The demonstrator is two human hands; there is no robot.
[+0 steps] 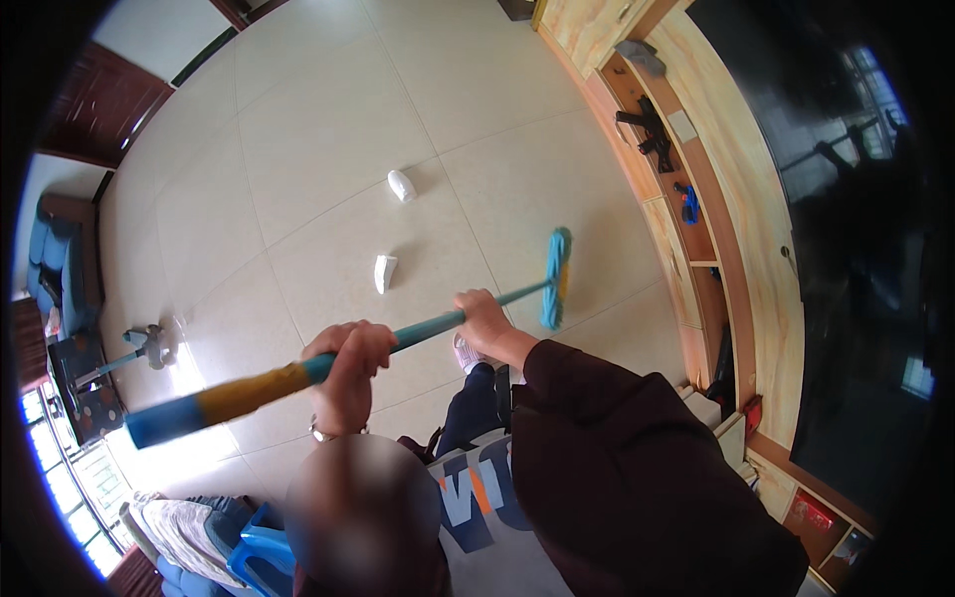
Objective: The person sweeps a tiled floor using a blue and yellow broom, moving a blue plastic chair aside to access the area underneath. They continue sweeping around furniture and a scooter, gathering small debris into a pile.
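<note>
A long broom (429, 330) with a teal handle slants across in front of me. Its thick near end, at the left, is blue with a yellow-brown band. My left hand (348, 366) wraps round the handle just beyond that band. Further along the same handle, my right hand (484, 318) is closed on it. At the far right end, the teal and yellow broom head (558, 279) stands over the tiled floor. Two white objects lie on the tiles ahead: a rounded one (401, 186) and, nearer, a wedge-shaped one (385, 274). I cannot make out their kind.
A wooden cabinet (652, 224) with open shelves runs along the right, beside a large dark screen (836, 229). At the left, another long-handled tool (149, 345) with a grey head lies near a blue sofa (58, 254). Blue plastic chairs (261, 547) stand at the lower left.
</note>
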